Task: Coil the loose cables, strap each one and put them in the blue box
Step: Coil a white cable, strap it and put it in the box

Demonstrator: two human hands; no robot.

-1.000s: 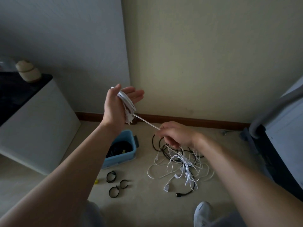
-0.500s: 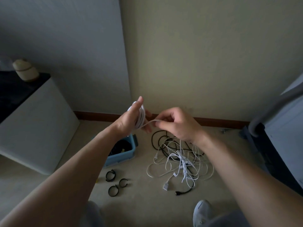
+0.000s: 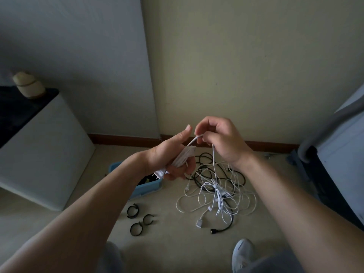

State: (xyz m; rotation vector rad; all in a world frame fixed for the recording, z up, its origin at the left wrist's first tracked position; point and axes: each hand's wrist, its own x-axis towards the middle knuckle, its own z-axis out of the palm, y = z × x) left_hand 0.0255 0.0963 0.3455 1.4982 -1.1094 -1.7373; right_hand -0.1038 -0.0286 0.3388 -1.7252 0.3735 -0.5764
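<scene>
My left hand [image 3: 169,154] grips a partly wound coil of white cable [image 3: 184,157], its plug end sticking out below the palm. My right hand [image 3: 222,141] pinches the same cable's free length just above the coil; the strand drops from there into a tangle of white and black cables [image 3: 216,192] on the floor. The blue box [image 3: 146,187] sits on the floor under my left forearm, mostly hidden, with something dark inside. Three black strap rings [image 3: 137,218] lie on the floor in front of the box.
A white cabinet [image 3: 45,154] with a dark top stands at the left, a pale jar [image 3: 28,85] on it. Dark furniture with a grey tube [image 3: 323,133] fills the right edge. A wall with a brown skirting [image 3: 275,146] closes the back. My shoe [image 3: 243,255] shows at the bottom.
My left hand came down from its raised, open-palmed pose and closed round the coil. My right hand rose from the tangle to meet it, bringing the cable over the coil.
</scene>
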